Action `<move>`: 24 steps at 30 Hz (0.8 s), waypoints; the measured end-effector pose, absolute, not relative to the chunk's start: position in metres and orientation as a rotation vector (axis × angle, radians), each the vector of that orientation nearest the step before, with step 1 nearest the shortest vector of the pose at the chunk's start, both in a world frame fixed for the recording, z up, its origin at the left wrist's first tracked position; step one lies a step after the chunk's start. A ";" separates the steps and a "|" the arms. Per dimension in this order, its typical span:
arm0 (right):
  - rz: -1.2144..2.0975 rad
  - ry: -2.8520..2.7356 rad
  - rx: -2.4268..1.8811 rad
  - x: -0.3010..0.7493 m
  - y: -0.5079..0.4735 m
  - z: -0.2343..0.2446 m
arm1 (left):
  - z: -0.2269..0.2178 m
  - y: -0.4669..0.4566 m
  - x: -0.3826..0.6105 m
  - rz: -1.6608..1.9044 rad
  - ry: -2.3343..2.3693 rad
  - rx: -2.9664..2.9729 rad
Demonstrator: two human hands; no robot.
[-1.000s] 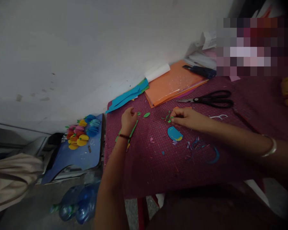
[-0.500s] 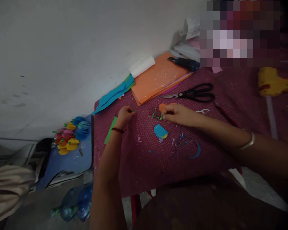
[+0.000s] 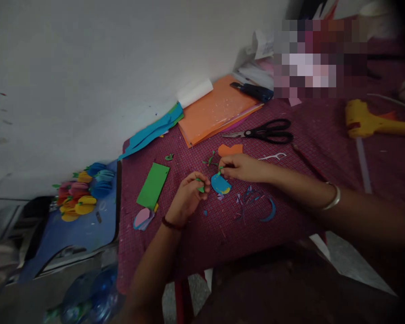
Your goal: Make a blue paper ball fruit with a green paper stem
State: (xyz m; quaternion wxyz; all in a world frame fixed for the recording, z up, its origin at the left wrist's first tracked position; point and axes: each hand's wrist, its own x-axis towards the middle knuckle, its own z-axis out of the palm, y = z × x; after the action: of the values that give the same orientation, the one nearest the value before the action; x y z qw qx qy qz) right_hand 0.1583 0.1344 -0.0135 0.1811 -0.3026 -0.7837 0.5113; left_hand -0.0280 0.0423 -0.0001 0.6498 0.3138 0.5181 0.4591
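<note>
My left hand (image 3: pixel 188 198) is raised over the table with its fingers curled round a small green paper piece (image 3: pixel 200 186). To its right, my right hand (image 3: pixel 238 167) pinches a little green paper strip (image 3: pixel 220 171) between thumb and finger. Just below that strip lies a rounded blue paper cutout (image 3: pixel 219 184) with a yellow edge. Green scraps (image 3: pixel 209 158) and an orange paper piece (image 3: pixel 230 150) lie close behind the right hand. Left of my left hand are a green paper rectangle (image 3: pixel 153 185), small green leaf shapes (image 3: pixel 169 157) and a stack of pastel cutouts (image 3: pixel 143 219).
Black-handled scissors (image 3: pixel 270 132), orange sheets (image 3: pixel 219 110) and a utility knife (image 3: pixel 253 91) lie toward the back. A yellow glue gun (image 3: pixel 361 119) is at right. Finished-looking coloured paper shapes (image 3: pixel 84 189) sit on a blue surface (image 3: pixel 91 229) at left. The wall borders the table.
My left hand has moved right and nearer to me, closer to the right hand, uncovering the green rectangle, leaf shapes and pastel stack. My right hand stays near the blue cutout, still pinching green paper.
</note>
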 end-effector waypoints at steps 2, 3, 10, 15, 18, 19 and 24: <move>1.405 -2.245 -0.861 0.157 0.131 -0.010 | 0.001 0.047 -0.024 1.008 1.245 0.786; 1.369 -2.268 -0.868 0.157 0.130 -0.009 | 0.002 0.050 -0.022 0.983 1.308 0.863; 1.221 -2.372 -0.887 0.159 0.127 -0.006 | 0.000 0.060 -0.011 0.844 1.492 1.331; 1.265 -2.284 -0.878 0.159 0.128 -0.007 | -0.007 0.057 -0.011 0.832 1.472 1.351; 1.418 -2.207 -0.895 0.157 0.128 -0.009 | -0.006 0.056 -0.009 0.872 1.463 1.387; 1.500 -2.165 -0.904 0.156 0.127 -0.010 | -0.005 0.055 -0.009 0.907 1.469 1.412; 1.820 -1.945 -0.934 0.153 0.127 -0.012 | -0.005 0.054 -0.009 1.036 1.424 1.577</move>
State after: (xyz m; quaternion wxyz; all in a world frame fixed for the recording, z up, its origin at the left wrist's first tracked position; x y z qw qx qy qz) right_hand 0.1532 0.1274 -0.0122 0.1588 -0.3266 -0.6804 0.6365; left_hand -0.0092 0.0538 -0.0047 0.3788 0.6174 0.5575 0.4056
